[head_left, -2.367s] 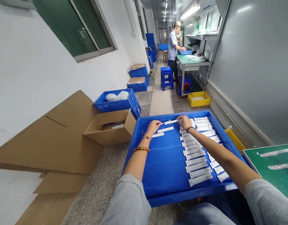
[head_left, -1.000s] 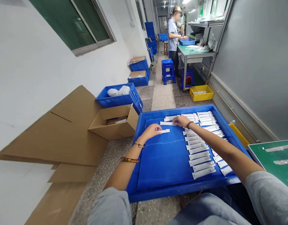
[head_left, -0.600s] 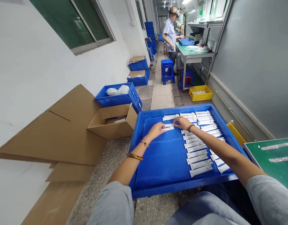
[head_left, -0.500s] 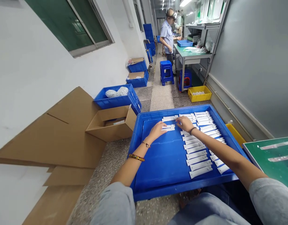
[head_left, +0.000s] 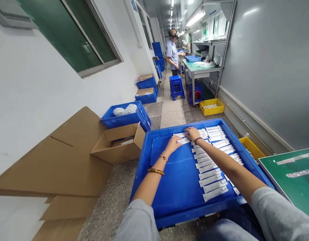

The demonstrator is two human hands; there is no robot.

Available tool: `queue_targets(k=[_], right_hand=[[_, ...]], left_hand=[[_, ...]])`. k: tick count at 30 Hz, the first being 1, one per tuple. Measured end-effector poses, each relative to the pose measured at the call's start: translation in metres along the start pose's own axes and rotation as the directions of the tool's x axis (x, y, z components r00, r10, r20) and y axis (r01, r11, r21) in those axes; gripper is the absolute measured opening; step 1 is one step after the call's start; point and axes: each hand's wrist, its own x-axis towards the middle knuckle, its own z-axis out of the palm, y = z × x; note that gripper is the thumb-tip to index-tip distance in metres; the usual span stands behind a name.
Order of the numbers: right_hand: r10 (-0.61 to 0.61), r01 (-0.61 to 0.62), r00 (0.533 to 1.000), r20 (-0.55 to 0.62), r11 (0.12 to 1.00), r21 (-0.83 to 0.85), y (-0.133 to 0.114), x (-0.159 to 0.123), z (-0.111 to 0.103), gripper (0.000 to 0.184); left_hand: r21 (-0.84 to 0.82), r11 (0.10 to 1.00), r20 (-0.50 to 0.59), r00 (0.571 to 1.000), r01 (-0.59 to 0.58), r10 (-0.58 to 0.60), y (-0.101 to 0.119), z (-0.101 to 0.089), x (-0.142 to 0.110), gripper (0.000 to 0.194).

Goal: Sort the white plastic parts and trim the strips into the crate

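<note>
Both hands are at the far side of a large blue tray (head_left: 179,219), over flat white strips. My left hand (head_left: 173,144) has its fingers closed at the left end of a white strip (head_left: 183,141). My right hand (head_left: 192,134) is bent over the right end of the same small group, its fingertips partly hidden. Just beyond lies another white strip (head_left: 178,135), close to the held one. To the right, several similar strips (head_left: 210,182) lie side by side in columns, each with a small raised end piece. My right forearm covers part of these columns.
A green-topped table (head_left: 292,177) stands close on the right, beside a yellow bin (head_left: 252,147). On the left are an open cardboard box (head_left: 116,152), large cardboard sheets (head_left: 56,157) and a blue crate (head_left: 119,115). Farther off, a person (head_left: 172,53) stands by a workbench (head_left: 202,68) and blue stool (head_left: 176,87).
My hands have brought the strip closer to the far strip, and the gap between them has narrowed. The camera view has tilted up, so the surroundings sit lower in the picture.
</note>
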Motion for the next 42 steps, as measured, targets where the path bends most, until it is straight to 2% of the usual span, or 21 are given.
queue_targets(k=[3,8,12,16,21,26,30,34,38,40,42], right_hand=[[0.013,-0.013,0.999,0.031,1.0,-0.008,-0.006,0.004,0.002,0.023],[0.005,-0.003,0.998,0.064,1.0,-0.02,-0.008,0.0,-0.011,0.024],[0.007,-0.005,0.998,0.059,1.0,-0.029,-0.011,-0.012,-0.028,0.029],[-0.003,0.004,0.999,0.045,1.0,-0.03,-0.012,-0.04,-0.056,0.029],[-0.032,0.034,0.999,0.035,0.999,-0.035,-0.011,-0.092,-0.111,0.026],[-0.092,0.094,0.995,0.035,0.994,-0.059,-0.008,-0.151,-0.163,0.025],[-0.13,0.131,0.991,0.023,0.984,-0.118,-0.005,-0.195,-0.19,0.024],[-0.097,0.099,0.995,0.016,0.981,-0.167,-0.005,-0.243,-0.205,0.023],[-0.072,0.078,0.997,0.033,0.972,-0.223,-0.009,-0.297,-0.203,0.017],[-0.038,0.042,0.999,0.022,0.972,-0.233,-0.01,-0.325,-0.196,0.016],[0.028,-0.031,0.999,-0.015,0.974,-0.226,-0.01,-0.359,-0.188,0.016]], left_hand=[[0.01,1.0,-0.005,1.0,-0.001,0.001,-0.002,0.002,0.003,0.034],[0.021,1.0,0.02,1.0,-0.024,0.023,-0.002,0.003,0.011,0.034],[0.051,0.997,0.048,0.997,-0.056,0.054,0.001,0.003,0.017,0.035],[0.116,0.989,0.045,0.995,-0.093,0.088,0.004,-0.007,0.019,0.038],[0.266,0.96,-0.031,0.994,-0.089,0.101,0.01,-0.023,0.017,0.031],[0.405,0.912,-0.035,0.996,-0.06,0.081,0.022,-0.018,0.008,0.037],[0.464,0.885,-0.029,0.998,-0.039,0.059,0.03,-0.015,0.008,0.033],[0.524,0.848,-0.032,0.992,-0.086,0.121,0.049,-0.014,0.011,0.031],[0.554,0.808,-0.046,0.961,-0.202,0.272,0.065,-0.021,0.009,0.027],[0.562,0.797,-0.11,0.935,-0.22,0.336,0.064,-0.031,0.014,0.033],[0.552,0.815,-0.206,0.918,-0.175,0.337,0.066,-0.038,0.017,0.036]])
